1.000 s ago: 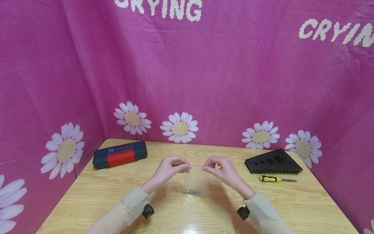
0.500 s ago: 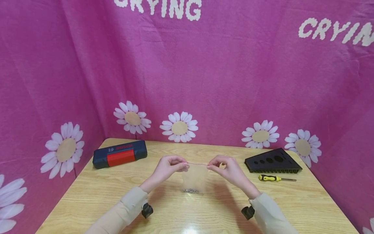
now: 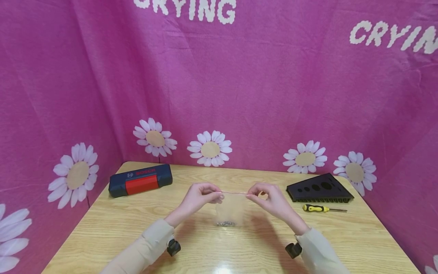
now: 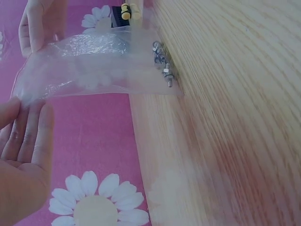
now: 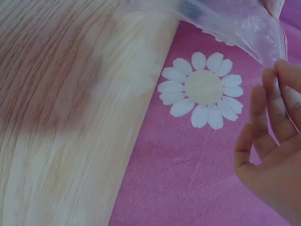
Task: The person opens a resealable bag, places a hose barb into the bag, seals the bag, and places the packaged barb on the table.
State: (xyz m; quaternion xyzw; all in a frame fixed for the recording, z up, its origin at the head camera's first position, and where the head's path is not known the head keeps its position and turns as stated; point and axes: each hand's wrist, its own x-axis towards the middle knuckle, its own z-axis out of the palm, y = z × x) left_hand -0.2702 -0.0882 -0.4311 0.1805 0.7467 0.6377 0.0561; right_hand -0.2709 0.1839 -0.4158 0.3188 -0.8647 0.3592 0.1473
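Observation:
A clear plastic zip bag (image 3: pixel 230 209) with a thin reddish line along its top edge hangs upright between both hands. Small metal bolts and nuts (image 4: pixel 163 63) lie gathered at its bottom, close above the table. At the bag's left top corner, my left hand (image 3: pixel 200 198) pinches the edge between thumb and forefinger. My right hand (image 3: pixel 268 198) pinches the same edge at the right corner. In the right wrist view, part of the bag (image 5: pixel 244 28) stretches away from the right fingertips; its bottom is out of sight there.
A dark blue and red BOSCH case (image 3: pixel 141 180) lies at the table's back left. At the right are a black tray-like holder with holes (image 3: pixel 319 189) and a yellow-black screwdriver (image 3: pixel 323 209). Pink flowered cloth (image 3: pixel 239 95) hangs behind the wooden table (image 3: pixel 102 232).
My right hand has moved rightward along the bag's top edge, away from the left hand, so more of the edge shows between them. The left hand stays nearly in place.

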